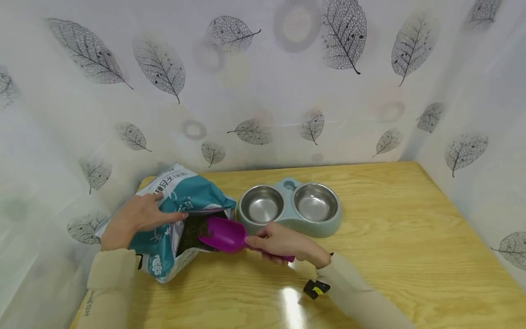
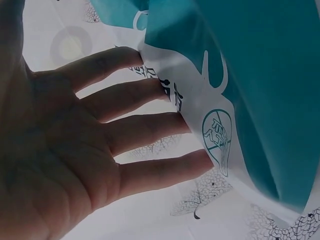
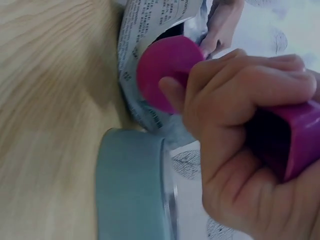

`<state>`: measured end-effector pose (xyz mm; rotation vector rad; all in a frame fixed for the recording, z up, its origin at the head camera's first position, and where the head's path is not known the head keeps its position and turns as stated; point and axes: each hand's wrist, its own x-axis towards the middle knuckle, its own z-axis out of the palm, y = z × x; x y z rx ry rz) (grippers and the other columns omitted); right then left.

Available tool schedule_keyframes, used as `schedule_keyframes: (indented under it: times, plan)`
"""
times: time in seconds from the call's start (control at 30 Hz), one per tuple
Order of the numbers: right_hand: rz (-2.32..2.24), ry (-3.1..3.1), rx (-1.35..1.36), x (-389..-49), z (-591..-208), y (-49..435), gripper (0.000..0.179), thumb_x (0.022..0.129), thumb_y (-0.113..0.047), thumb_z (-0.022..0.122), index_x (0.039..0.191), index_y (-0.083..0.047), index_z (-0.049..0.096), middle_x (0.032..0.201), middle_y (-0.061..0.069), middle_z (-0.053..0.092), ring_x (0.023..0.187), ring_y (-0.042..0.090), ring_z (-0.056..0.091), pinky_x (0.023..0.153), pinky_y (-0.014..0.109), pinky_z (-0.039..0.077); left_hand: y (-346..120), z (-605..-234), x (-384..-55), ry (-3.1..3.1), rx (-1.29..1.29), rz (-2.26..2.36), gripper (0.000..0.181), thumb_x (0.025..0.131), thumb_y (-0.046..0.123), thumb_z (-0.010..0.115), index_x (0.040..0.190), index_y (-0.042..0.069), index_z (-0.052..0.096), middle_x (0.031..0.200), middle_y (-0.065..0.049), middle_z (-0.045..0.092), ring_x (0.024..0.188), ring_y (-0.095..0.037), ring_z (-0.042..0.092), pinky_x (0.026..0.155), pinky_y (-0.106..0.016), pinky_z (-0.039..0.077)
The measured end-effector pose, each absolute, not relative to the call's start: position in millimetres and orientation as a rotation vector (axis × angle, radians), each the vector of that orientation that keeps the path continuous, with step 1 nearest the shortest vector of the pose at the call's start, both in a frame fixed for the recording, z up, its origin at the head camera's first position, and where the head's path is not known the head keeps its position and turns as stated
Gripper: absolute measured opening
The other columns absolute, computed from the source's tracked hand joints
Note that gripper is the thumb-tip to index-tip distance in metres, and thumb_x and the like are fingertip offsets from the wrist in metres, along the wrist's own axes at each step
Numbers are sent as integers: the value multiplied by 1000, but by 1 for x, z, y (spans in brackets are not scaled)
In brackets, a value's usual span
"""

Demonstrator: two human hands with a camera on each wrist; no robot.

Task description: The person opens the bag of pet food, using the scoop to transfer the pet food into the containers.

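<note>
A teal and white bag (image 1: 201,192) lies tilted at the left of the table, its mouth facing right. Inside it shows a dark, grainy mass (image 1: 192,234), too blurred to identify further. My left hand (image 1: 139,214) rests on the bag, thumb by the upper edge of the mouth; in the left wrist view its straight fingers touch the printed side. My right hand (image 1: 283,240) grips the handle of a magenta scoop (image 1: 226,234). The scoop's front end is in the bag's mouth, partly hidden there. In the right wrist view the fingers curl round the hollow handle.
A pale blue double pet bowl stand (image 1: 291,223) with two steel bowls (image 1: 263,206) stands right of the bag, just behind my right hand. The wooden table (image 1: 394,228) meets a leaf-printed curtain (image 1: 267,91) at the back and sides.
</note>
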<state>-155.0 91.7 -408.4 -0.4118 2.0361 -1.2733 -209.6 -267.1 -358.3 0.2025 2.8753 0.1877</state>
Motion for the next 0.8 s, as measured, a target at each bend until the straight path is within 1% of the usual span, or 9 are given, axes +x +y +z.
schedule_keyframes:
  times: [0.1, 0.17, 0.3, 0.4, 0.53, 0.6, 0.67, 0.73, 0.8]
  plan:
    - [-1314, 1981, -430, -156, -415, 98, 46, 103, -46, 58, 91, -4, 71, 55, -2, 53, 37, 7, 39, 35, 21, 32, -268, -359, -209, 2879, 195, 187, 119, 83, 84, 55, 149, -15, 39, 143, -44, 46, 120, -61, 55, 94, -65, 49]
    - [-1337, 1956, -445, -156, -418, 103, 47, 103, -48, 58, 95, -3, 71, 57, -2, 54, 38, 7, 39, 36, 21, 32, -269, -360, -209, 2883, 195, 182, 119, 84, 84, 54, 149, -14, 39, 143, -44, 46, 116, -59, 58, 92, -64, 50]
    - [-1372, 1920, -463, -156, -421, 111, 50, 102, -49, 58, 92, -1, 68, 57, -2, 53, 39, 8, 40, 37, 21, 34, -271, -363, -207, 2901, 223, 167, 116, 86, 83, 52, 148, -14, 42, 143, -43, 48, 114, -59, 59, 91, -63, 51]
    - [-1400, 1899, -464, -156, -418, 119, 47, 102, -49, 58, 92, -4, 69, 59, -2, 53, 39, 7, 40, 38, 21, 35, -271, -365, -206, 2909, 232, 156, 114, 88, 82, 50, 149, -13, 42, 142, -42, 50, 114, -60, 59, 90, -62, 51]
    - [-1440, 1885, -455, -159, -409, 134, 41, 104, -47, 55, 103, -10, 74, 60, -2, 53, 38, 6, 40, 38, 20, 35, -272, -366, -208, 2904, 207, 159, 114, 88, 83, 48, 150, -12, 41, 138, -43, 52, 105, -56, 63, 85, -60, 53]
    - [-1456, 1890, -439, -160, -403, 143, 42, 105, -46, 54, 108, -9, 73, 61, -3, 54, 38, 5, 41, 38, 20, 35, -273, -366, -209, 2911, 206, 180, 112, 88, 81, 50, 150, -12, 41, 135, -44, 54, 101, -53, 65, 84, -59, 54]
    - [-1470, 1904, -418, -162, -399, 153, 42, 106, -47, 52, 112, -10, 72, 62, -3, 54, 38, 5, 41, 38, 20, 35, -274, -366, -211, 2926, 224, 192, 109, 89, 79, 51, 148, -12, 44, 134, -44, 54, 100, -54, 65, 83, -59, 54]
    - [-1469, 1944, -405, -164, -395, 164, 43, 106, -47, 52, 110, -9, 70, 62, -3, 54, 39, 4, 42, 38, 20, 36, -276, -366, -211, 2940, 247, 194, 106, 90, 77, 51, 146, -12, 46, 136, -42, 54, 103, -56, 64, 85, -60, 54]
    - [-1462, 1990, -398, -165, -393, 175, 43, 106, -47, 52, 106, -7, 69, 62, -3, 53, 39, 5, 42, 38, 20, 36, -277, -366, -211, 2947, 254, 193, 104, 90, 76, 52, 145, -12, 48, 136, -42, 54, 101, -55, 65, 85, -60, 54]
